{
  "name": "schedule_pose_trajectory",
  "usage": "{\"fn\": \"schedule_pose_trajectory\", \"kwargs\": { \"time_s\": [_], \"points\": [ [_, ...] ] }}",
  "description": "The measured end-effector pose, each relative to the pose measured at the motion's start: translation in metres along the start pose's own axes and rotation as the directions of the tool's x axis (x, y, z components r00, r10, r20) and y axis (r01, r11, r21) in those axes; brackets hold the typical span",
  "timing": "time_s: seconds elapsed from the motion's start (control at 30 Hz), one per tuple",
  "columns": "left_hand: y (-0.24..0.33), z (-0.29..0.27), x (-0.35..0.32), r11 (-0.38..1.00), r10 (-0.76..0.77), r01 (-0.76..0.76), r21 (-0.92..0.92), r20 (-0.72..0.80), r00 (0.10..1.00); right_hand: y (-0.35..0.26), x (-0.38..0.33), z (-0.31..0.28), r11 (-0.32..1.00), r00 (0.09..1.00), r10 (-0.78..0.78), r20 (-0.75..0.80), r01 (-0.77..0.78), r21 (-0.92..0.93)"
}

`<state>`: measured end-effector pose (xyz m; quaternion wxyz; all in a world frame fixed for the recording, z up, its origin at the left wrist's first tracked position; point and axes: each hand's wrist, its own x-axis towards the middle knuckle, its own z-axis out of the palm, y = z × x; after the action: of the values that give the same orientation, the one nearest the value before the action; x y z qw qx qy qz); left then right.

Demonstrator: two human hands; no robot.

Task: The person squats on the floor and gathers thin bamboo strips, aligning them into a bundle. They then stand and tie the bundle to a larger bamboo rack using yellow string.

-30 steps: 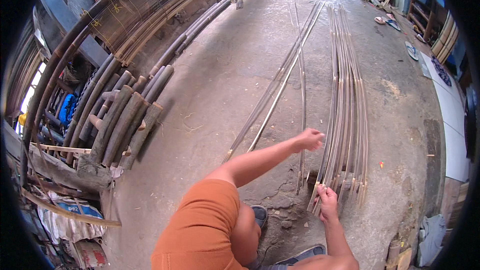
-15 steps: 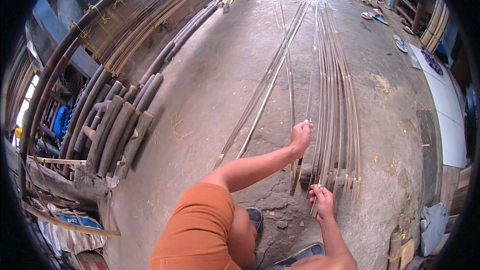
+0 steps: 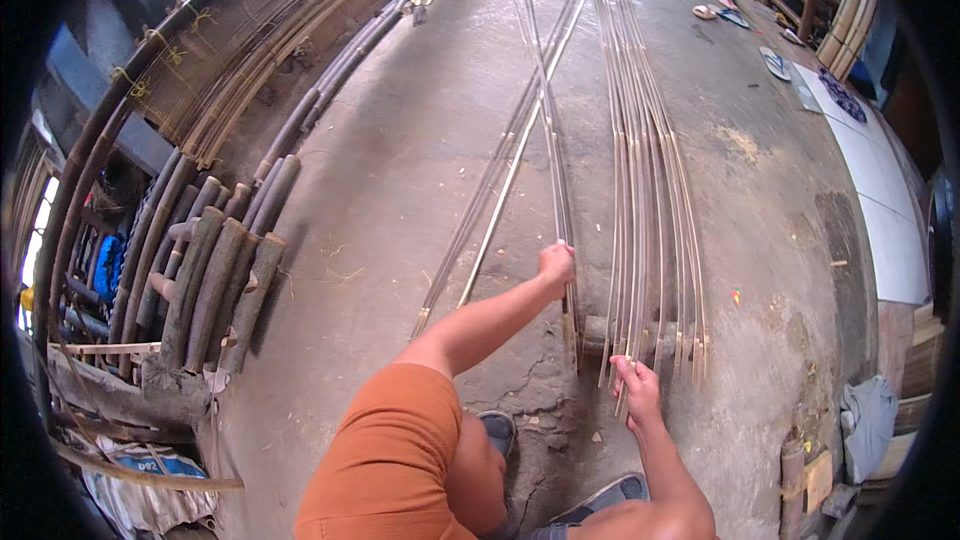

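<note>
Lining the floor's left edge: dark poles (image 3: 247, 285), stacked beside a slatted screen (image 3: 225, 70).
Concrete floor (image 3: 390, 210): grey, cracked near the low edge; slanting strips (image 3: 508, 140), middle strips (image 3: 552, 145) and right strips (image 3: 636, 170) run lengthwise down its centre, the last over a short log (image 3: 597, 333).
Right edge: white tiles (image 3: 885, 230).
Left hand (image 3: 555, 265): curled closed around the middle strips.
Right hand (image 3: 638, 390): thumb and fingers pinching the right strips' near ends.
Arms: left reaching diagonally across, right forearm angled upward.

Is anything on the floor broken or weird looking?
Yes. The floor looks cracked and rough by the left shoe, unlike the smoother parts around it. Some strips also cross in an X, while others lie side by side.
</note>
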<state>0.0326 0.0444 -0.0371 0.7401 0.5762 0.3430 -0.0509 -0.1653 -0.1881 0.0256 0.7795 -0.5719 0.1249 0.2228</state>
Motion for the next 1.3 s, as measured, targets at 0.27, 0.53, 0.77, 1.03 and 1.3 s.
{"fn": "schedule_pose_trajectory", "kwargs": {
  "time_s": [0.27, 0.53, 0.77, 1.03, 1.3],
  "points": [
    [0.001, -0.025, 0.017, 0.709, 0.36, -0.379, 0.595, 0.157, 0.92, 0.003, 0.0, 0.013, 0.992, 0.998, -0.068, 0.008, 0.068, -0.104],
    [0.009, 0.045, -0.076, 0.942, -0.069, -0.072, 0.328, 0.4, 0.914, -0.002, -0.001, 0.026, 0.981, 0.995, 0.013, 0.102, 0.008, -0.196],
    [0.03, 0.007, -0.048, 0.925, 0.286, -0.293, 0.241, 0.067, 0.956, -0.016, -0.019, 0.037, 0.774, 0.968, -0.208, 0.14, 0.251, -0.582],
    [0.069, -0.154, 0.024, 0.384, 0.721, -0.389, 0.837, -0.008, 0.693, 0.016, -0.036, 0.037, 0.66, 0.894, -0.372, 0.249, 0.443, -0.607],
    [0.06, -0.24, 0.044, 0.28, 0.553, -0.101, 0.954, -0.074, 0.83, 0.032, -0.004, 0.034, 0.747, 0.966, -0.115, 0.233, 0.238, -0.62]
  ]
}}
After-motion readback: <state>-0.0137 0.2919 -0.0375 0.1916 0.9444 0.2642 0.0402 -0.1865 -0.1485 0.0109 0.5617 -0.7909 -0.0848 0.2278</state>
